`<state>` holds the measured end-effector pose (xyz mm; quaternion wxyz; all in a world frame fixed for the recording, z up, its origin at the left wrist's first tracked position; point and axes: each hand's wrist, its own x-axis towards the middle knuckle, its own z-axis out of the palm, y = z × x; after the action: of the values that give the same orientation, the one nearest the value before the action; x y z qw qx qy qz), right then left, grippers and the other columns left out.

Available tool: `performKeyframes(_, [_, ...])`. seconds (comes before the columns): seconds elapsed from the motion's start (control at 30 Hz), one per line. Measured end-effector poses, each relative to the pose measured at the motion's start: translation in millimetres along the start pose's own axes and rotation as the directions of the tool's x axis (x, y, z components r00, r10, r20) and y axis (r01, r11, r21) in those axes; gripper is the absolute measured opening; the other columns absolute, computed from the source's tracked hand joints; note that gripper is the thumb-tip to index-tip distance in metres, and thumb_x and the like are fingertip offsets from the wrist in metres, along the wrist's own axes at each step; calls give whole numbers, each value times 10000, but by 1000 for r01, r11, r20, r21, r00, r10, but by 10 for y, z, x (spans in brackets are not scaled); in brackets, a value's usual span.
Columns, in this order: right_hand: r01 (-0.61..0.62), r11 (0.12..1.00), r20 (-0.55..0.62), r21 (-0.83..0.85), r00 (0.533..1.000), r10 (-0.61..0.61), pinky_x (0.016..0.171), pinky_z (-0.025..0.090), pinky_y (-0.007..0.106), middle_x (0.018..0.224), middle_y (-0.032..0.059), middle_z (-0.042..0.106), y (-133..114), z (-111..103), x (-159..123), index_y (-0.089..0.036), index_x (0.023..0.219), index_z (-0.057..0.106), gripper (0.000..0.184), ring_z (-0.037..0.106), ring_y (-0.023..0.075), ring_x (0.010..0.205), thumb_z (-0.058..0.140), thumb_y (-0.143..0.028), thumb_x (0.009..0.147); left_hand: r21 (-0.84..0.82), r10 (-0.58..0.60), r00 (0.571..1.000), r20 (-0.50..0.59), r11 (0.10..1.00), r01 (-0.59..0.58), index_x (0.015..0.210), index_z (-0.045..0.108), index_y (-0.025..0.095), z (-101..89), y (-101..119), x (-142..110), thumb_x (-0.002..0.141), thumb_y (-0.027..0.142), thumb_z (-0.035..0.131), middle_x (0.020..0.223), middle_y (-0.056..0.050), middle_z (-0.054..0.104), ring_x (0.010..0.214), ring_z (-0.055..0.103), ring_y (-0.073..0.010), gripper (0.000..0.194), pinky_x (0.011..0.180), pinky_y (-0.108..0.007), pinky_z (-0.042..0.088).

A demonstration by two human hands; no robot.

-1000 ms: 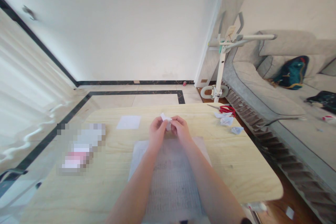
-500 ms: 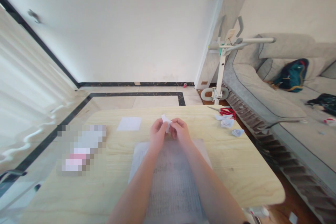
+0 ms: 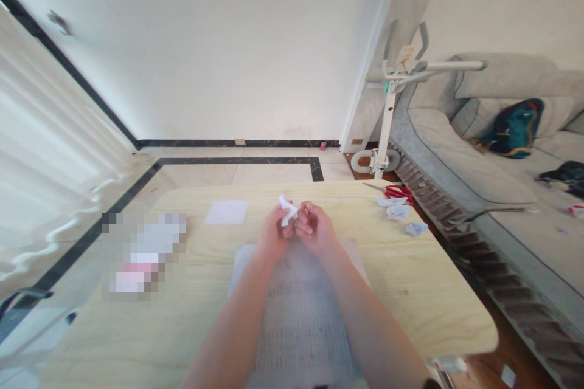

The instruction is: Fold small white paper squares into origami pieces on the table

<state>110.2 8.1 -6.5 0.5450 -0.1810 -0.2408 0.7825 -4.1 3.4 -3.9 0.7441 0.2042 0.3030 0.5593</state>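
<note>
Left hand (image 3: 272, 238) is holding folded white paper (image 3: 287, 211) in a narrow grip above the bench (image 3: 420, 310), right hand (image 3: 321, 230) is curling just beside it — whether gripping cannot be told, flat white sheet (image 3: 227, 212) is lying leftward, red-handled scissors (image 3: 401, 194) are resting rightward.

And it's paper front and centre: the folded strip (image 3: 287, 210) matt white with crisp creases, the flat sheet (image 3: 227, 212) smooth, the crumpled scraps (image 3: 398, 213) rough with wrinkles! Underneath, a pale wood-grain tabletop (image 3: 410, 273), smooth, faintly satin. The scissors (image 3: 385, 189) pair grey metal blades with glossy red handles, plastic by the look. Below, the printed sheet (image 3: 303, 316) looks papery and dull. Out wide, matt cloth on the sofa (image 3: 483, 176), thin rippling fabric for the curtain (image 3: 55, 152), polished floor tiles (image 3: 274, 171).
</note>
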Motion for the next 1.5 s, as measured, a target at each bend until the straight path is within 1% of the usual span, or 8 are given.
performKeyframes(0.13, [-107,985,129,137,988,89,307,165,143,479,-75,400,-61,-62,-4,-175,706,511,157,222,33,328,471,-288,807,-269,1,987,163,962,44,801,553,163,-85,58,11,718,153,563,461,84,310,349,268,-30,85,338,-150,169])
performKeyframes(0.33, [-288,949,238,132,938,251,296,140,136,453,-70,404,-71,-151,50,-167,733,549,200,224,36,318,442,-309,826,-363,-28,980,197,927,100,725,527,154,-123,86,24,749,141,499,468,69,279,364,289,-45,39,338,-153,195])
performKeyframes(0.47, [-314,943,203,107,936,288,291,151,142,442,-74,407,-20,-184,90,-169,712,538,202,241,37,307,448,-306,830,-369,-74,966,247,915,164,728,528,153,-125,83,25,776,151,469,466,67,284,347,283,-41,77,319,-140,175])
performKeyframes(0.67, [-358,934,89,0,930,356,273,163,146,427,-69,465,54,-213,116,-156,653,515,231,265,31,274,483,-313,819,-318,-242,910,335,880,352,706,526,136,-136,84,22,821,163,401,405,83,244,270,191,-34,173,274,-141,138])
performKeyframes(0.77, [-367,929,76,-49,926,369,255,156,151,414,-62,488,61,-205,103,-149,627,520,255,278,33,255,496,-327,808,-307,-277,893,356,867,391,681,519,128,-128,88,20,822,163,390,387,83,253,253,177,-33,194,260,-144,140])
performKeyframes(1.0, [-368,927,92,-72,923,373,242,191,143,382,-51,504,39,-188,97,-140,591,537,296,292,35,238,506,-331,816,-284,-270,890,367,879,384,649,513,131,-112,78,21,805,163,385,369,78,254,246,198,-42,204,257,-145,161])
performKeyframes(1.27, [-358,910,251,-211,880,404,226,210,167,283,-33,421,8,-251,61,-142,480,515,475,257,54,191,403,-411,856,-201,-273,865,421,902,382,703,566,125,-77,73,-28,756,148,397,343,72,265,223,195,-53,178,240,-156,132])
performKeyframes(1.5, [-328,894,215,-305,891,400,259,268,177,344,-25,502,2,-285,29,-136,594,566,387,344,71,222,442,-419,826,-121,-266,848,459,927,356,684,581,134,-89,82,-52,743,174,446,332,75,264,209,224,-54,153,242,-148,150])
